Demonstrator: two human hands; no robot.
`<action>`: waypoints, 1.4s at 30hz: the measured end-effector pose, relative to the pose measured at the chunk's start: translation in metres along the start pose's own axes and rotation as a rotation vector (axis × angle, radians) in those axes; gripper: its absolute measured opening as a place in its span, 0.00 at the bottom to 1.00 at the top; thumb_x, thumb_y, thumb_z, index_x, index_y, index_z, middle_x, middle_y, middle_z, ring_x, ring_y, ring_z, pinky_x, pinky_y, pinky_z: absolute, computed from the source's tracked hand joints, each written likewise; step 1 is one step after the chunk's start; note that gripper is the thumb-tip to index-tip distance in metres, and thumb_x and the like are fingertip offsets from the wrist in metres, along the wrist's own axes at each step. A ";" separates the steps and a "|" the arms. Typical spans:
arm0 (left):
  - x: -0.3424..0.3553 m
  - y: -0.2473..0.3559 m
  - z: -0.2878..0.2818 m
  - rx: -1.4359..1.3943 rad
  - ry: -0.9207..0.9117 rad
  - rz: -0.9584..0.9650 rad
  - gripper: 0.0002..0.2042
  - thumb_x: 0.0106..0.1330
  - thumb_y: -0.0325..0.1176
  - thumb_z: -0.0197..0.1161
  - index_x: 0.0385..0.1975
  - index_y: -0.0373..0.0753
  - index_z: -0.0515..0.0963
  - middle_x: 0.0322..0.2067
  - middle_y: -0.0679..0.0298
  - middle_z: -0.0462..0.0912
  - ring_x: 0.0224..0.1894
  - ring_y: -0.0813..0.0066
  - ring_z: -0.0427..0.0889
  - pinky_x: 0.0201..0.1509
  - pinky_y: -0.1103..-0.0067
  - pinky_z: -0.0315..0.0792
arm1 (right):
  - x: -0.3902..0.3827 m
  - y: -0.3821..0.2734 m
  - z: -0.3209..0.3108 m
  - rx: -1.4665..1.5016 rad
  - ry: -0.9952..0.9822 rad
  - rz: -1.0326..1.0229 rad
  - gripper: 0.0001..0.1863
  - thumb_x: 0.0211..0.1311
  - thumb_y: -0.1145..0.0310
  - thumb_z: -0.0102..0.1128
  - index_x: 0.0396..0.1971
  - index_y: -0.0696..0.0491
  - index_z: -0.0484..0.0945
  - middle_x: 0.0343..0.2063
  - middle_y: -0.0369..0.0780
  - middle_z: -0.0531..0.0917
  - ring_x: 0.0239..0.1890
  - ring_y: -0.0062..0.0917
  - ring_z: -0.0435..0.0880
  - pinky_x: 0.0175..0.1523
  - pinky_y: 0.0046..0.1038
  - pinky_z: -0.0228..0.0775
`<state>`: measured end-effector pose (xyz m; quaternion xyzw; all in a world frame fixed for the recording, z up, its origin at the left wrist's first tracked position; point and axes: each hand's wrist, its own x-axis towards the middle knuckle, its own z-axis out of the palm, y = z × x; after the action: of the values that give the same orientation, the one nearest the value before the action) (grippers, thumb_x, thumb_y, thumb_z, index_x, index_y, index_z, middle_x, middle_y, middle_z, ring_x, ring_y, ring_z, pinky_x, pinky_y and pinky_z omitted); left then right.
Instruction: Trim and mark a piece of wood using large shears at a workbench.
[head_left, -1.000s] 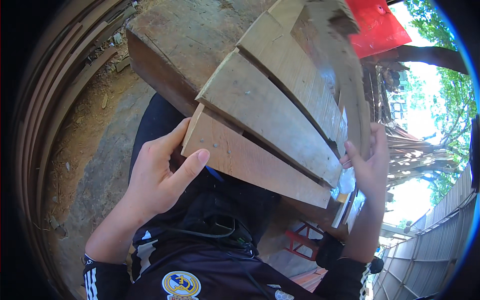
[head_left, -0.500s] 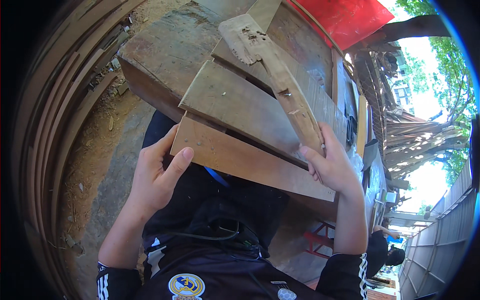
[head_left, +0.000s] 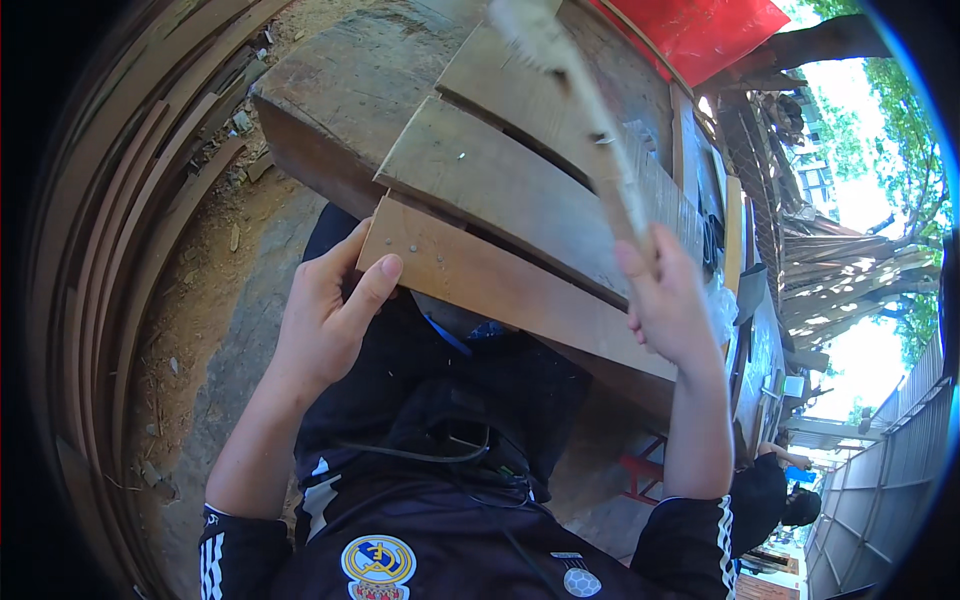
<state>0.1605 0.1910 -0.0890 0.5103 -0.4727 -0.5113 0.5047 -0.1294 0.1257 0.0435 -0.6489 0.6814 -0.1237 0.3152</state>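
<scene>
My left hand (head_left: 333, 312) grips the left end of the nearest wooden board (head_left: 500, 280), thumb on its face and fingers behind the edge. Several nail heads dot that end. Behind it, a middle board (head_left: 490, 175) and a far board (head_left: 520, 85) lie side by side with dark narrow gaps between them. In my right hand (head_left: 672, 305) is the narrow end of a long, rough wooden piece (head_left: 610, 150), club-like with a wider head. Raised over the boards' right part, it is smeared by motion, and its head reaches the picture's top edge.
Beneath the boards is a thick, worn wooden bench (head_left: 330, 90). Long curved wood strips (head_left: 130, 220) lie at the left beside dirt ground. A red sheet (head_left: 700, 35) is at the back right. Farther right are stacked timber (head_left: 840, 265), a metal wall (head_left: 890, 460) and another person (head_left: 775, 500).
The wooden piece has swung up and away, with my right hand slightly turned. The boards sit a little farther right and higher in the picture, my left hand still on the near one.
</scene>
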 end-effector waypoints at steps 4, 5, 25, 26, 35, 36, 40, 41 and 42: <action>0.000 -0.004 -0.004 0.000 -0.006 -0.016 0.26 0.74 0.48 0.59 0.63 0.34 0.76 0.26 0.70 0.76 0.29 0.83 0.71 0.35 0.82 0.67 | -0.017 -0.020 -0.029 0.366 0.303 -0.451 0.20 0.80 0.50 0.47 0.44 0.55 0.69 0.19 0.33 0.73 0.12 0.14 0.73 0.12 0.17 0.62; -0.001 -0.002 -0.004 -0.005 -0.020 -0.031 0.26 0.74 0.48 0.59 0.63 0.34 0.76 0.27 0.69 0.78 0.30 0.83 0.72 0.35 0.82 0.67 | -0.024 -0.033 -0.051 0.375 0.236 -0.575 0.21 0.82 0.50 0.40 0.46 0.56 0.69 0.23 0.36 0.75 0.11 0.15 0.73 0.11 0.17 0.61; -0.002 0.004 -0.003 0.062 -0.023 -0.066 0.27 0.74 0.50 0.58 0.65 0.35 0.75 0.35 0.65 0.84 0.35 0.81 0.78 0.38 0.81 0.73 | -0.005 -0.003 0.012 0.015 0.063 0.003 0.22 0.75 0.50 0.57 0.41 0.56 0.69 0.16 0.34 0.73 0.14 0.19 0.75 0.20 0.24 0.68; -0.003 0.002 -0.004 0.068 -0.014 -0.068 0.28 0.74 0.50 0.58 0.65 0.35 0.75 0.36 0.65 0.84 0.35 0.81 0.79 0.38 0.80 0.73 | -0.009 -0.016 0.004 -0.032 0.153 0.042 0.21 0.75 0.50 0.57 0.40 0.55 0.69 0.15 0.32 0.71 0.14 0.17 0.74 0.19 0.22 0.68; -0.001 0.003 -0.001 0.037 -0.014 -0.068 0.28 0.74 0.51 0.58 0.65 0.35 0.76 0.38 0.64 0.85 0.37 0.80 0.80 0.40 0.80 0.73 | -0.012 -0.004 -0.046 0.127 0.356 -0.510 0.21 0.80 0.52 0.44 0.51 0.57 0.69 0.33 0.43 0.78 0.33 0.33 0.79 0.39 0.31 0.71; -0.002 0.001 0.000 0.047 -0.017 -0.068 0.27 0.75 0.50 0.58 0.65 0.35 0.75 0.38 0.64 0.85 0.37 0.80 0.80 0.40 0.81 0.73 | -0.009 -0.005 -0.017 -0.225 0.230 -0.240 0.22 0.78 0.52 0.47 0.46 0.60 0.69 0.31 0.49 0.80 0.35 0.43 0.81 0.42 0.38 0.71; -0.007 0.001 -0.001 0.042 -0.029 -0.057 0.27 0.76 0.48 0.58 0.66 0.35 0.74 0.38 0.64 0.85 0.36 0.81 0.79 0.39 0.81 0.73 | -0.013 -0.018 0.009 -0.313 -0.006 -0.034 0.25 0.77 0.50 0.51 0.44 0.63 0.68 0.30 0.58 0.80 0.34 0.54 0.81 0.43 0.48 0.72; -0.008 0.000 0.000 0.027 -0.029 -0.052 0.26 0.76 0.47 0.58 0.66 0.34 0.74 0.38 0.65 0.85 0.36 0.81 0.79 0.39 0.81 0.72 | -0.011 -0.013 0.003 -0.291 0.000 -0.056 0.26 0.77 0.50 0.52 0.45 0.63 0.67 0.30 0.58 0.80 0.32 0.54 0.81 0.41 0.48 0.72; -0.008 0.001 0.000 0.025 -0.028 -0.050 0.26 0.76 0.47 0.57 0.65 0.34 0.74 0.38 0.65 0.85 0.36 0.81 0.79 0.39 0.82 0.72 | -0.010 -0.013 0.001 -0.214 -0.036 -0.027 0.26 0.76 0.50 0.52 0.45 0.63 0.67 0.29 0.58 0.80 0.30 0.54 0.80 0.40 0.48 0.72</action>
<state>0.1605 0.1990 -0.0878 0.5212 -0.4732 -0.5248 0.4785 -0.1190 0.1341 0.0535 -0.6900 0.6762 -0.0426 0.2546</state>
